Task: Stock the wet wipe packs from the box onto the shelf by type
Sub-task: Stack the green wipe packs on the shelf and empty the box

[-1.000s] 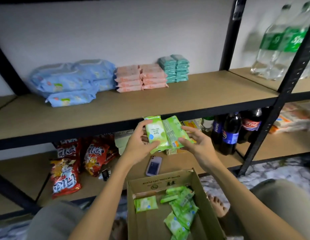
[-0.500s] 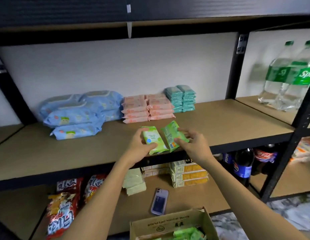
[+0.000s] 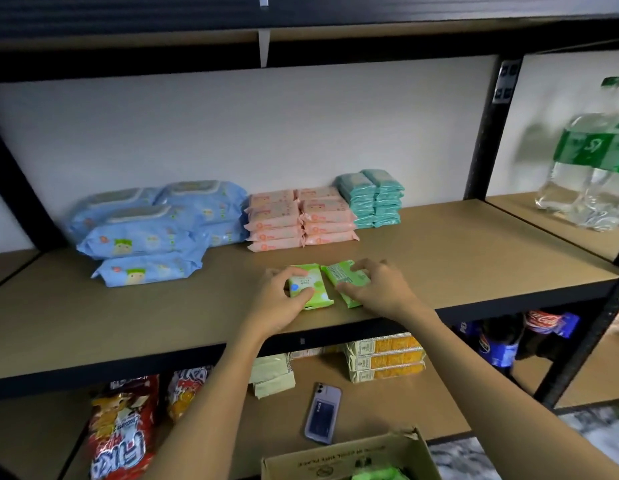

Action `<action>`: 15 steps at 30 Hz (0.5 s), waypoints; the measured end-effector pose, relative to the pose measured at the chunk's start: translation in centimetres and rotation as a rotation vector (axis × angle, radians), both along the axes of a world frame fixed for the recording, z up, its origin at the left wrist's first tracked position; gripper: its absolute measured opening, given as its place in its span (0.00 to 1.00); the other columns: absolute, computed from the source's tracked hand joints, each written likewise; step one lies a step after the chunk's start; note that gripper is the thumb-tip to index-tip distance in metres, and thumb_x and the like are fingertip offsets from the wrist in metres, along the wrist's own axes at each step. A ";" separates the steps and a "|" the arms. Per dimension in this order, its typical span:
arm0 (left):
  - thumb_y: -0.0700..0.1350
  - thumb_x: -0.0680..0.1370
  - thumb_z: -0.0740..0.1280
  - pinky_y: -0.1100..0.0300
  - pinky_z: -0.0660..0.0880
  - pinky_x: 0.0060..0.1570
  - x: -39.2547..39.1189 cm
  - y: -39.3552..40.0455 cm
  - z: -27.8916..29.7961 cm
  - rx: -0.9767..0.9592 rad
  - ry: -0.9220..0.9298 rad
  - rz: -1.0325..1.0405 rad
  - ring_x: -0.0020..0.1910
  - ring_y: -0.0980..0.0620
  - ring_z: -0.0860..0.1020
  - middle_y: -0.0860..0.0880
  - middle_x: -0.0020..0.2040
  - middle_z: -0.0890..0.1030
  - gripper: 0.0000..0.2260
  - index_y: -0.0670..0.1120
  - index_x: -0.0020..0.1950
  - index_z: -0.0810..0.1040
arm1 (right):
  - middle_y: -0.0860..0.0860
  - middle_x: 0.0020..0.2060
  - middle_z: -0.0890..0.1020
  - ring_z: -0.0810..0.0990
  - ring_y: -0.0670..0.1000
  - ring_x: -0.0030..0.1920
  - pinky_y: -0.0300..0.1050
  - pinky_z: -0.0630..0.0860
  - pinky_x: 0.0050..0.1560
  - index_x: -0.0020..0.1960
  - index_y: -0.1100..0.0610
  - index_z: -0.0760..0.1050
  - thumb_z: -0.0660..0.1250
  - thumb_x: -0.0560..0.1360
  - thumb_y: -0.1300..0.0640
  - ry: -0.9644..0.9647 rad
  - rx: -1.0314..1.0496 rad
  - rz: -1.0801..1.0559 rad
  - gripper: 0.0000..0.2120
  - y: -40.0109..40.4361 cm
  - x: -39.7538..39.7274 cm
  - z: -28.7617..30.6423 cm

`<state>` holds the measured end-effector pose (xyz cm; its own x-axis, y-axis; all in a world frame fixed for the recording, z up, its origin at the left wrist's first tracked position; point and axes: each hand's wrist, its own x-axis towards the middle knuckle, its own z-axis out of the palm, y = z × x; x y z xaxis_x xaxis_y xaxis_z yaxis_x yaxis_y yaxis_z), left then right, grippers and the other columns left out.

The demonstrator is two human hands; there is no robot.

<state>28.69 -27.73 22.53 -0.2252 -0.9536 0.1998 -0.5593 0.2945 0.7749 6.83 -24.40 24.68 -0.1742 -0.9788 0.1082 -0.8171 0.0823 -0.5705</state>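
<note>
Two green wet wipe packs lie side by side on the brown shelf [image 3: 457, 258], near its front edge. My left hand [image 3: 278, 301] grips the left green pack [image 3: 310, 284]. My right hand [image 3: 379, 289] grips the right green pack [image 3: 342, 275], which is turned label-down. Behind them along the wall stand blue wipe packs [image 3: 152, 230], a pink stack [image 3: 301, 220] and a teal stack [image 3: 372, 197]. The cardboard box [image 3: 346, 459] sits at the bottom edge with more green packs [image 3: 379, 474] barely showing inside.
A black upright post [image 3: 484, 133] bounds the shelf on the right, with clear soda bottles [image 3: 592, 168] beyond it. The lower shelf holds red snack bags [image 3: 124, 424], yellow cartons [image 3: 387, 358], pale packets [image 3: 271, 375], a phone [image 3: 322, 412] and dark soda bottles [image 3: 502, 341].
Both hands carried the two green packs up from over the box and forward onto the shelf, where the packs now rest. The view tilted upward, so the box dropped to the bottom edge.
</note>
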 end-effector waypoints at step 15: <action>0.55 0.73 0.73 0.53 0.74 0.62 -0.3 -0.6 0.0 0.042 0.017 0.016 0.53 0.55 0.75 0.56 0.57 0.68 0.12 0.63 0.55 0.76 | 0.53 0.47 0.82 0.79 0.52 0.46 0.45 0.76 0.44 0.55 0.56 0.83 0.74 0.72 0.43 -0.462 0.098 -0.020 0.19 -1.4 -0.5 2.7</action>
